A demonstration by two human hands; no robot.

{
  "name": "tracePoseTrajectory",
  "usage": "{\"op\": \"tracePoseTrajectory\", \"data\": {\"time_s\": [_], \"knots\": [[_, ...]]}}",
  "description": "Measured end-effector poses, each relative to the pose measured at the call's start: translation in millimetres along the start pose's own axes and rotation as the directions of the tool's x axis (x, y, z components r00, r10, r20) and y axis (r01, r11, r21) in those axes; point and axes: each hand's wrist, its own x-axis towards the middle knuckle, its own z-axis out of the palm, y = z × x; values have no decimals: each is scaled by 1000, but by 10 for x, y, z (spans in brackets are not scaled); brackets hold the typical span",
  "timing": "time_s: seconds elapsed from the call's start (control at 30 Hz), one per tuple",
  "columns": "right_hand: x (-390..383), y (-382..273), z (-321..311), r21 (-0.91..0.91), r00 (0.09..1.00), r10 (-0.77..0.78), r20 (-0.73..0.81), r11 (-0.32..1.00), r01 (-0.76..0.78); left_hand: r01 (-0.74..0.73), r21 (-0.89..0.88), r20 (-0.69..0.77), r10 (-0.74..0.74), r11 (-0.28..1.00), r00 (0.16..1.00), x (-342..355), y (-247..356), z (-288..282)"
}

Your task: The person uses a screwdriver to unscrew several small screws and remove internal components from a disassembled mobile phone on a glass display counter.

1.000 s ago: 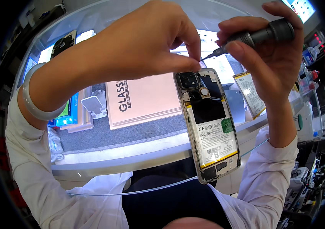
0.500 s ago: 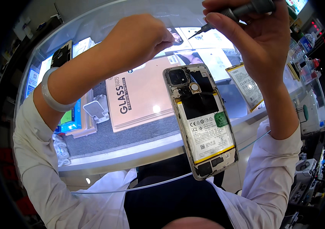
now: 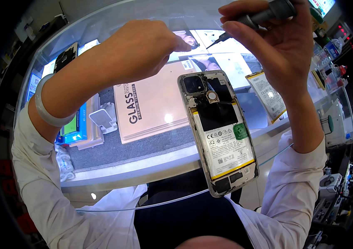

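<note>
My right hand (image 3: 274, 54) grips a dark grey precision screwdriver (image 3: 263, 15), its thin tip slanting down to the left just above the glass counter top. My left hand (image 3: 141, 52) reaches across the glass with the fingers curled and the index finger stretched toward small dark bits (image 3: 194, 45) on the surface. Whatever its fingertips may hold is hidden. Between my forearms lies a smartphone (image 3: 218, 133) with its back cover off, camera end away from me. Its white battery with yellow edges shows, as do the round camera flash parts and black film.
A loose battery (image 3: 266, 96) lies on the right. Beneath the glass are pink flat boxes (image 3: 151, 103), a white phone stand (image 3: 103, 118) and blue boxes (image 3: 74, 128). Another opened phone (image 3: 66, 58) lies at far left. Bottles and small containers (image 3: 333, 50) stand at far right.
My left hand has shifted slightly down and its index finger now reaches further out. The screwdriver tip has dropped a little to the right. The phone stays in place.
</note>
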Motion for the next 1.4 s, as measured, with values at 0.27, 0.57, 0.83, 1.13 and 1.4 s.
{"op": "tracePoseTrajectory", "data": {"time_s": [0.27, 0.57, 0.83, 1.13, 1.4], "knots": [[-83, 35, 80, 95, 993, 34, 109, 995, -44, -3, -150, 68, 14, 989, 998, -142, -46, -392], [-95, -112, 168, 2, 946, -50, 319, 999, 52, -167, -230, 128, 200, 959, 971, -261, 156, -518], [-85, -103, 173, 1, 934, -29, 356, 1000, 31, -255, -237, 92, 283, 937, 955, -284, 146, -491], [-99, -113, 233, -30, 949, -23, 316, 999, 35, -227, -251, 138, 267, 941, 954, -305, 159, -492], [-108, -262, 343, -289, 969, 9, 247, 955, 65, -132, -196, 322, 191, 972, 927, -249, 242, -583]]}}
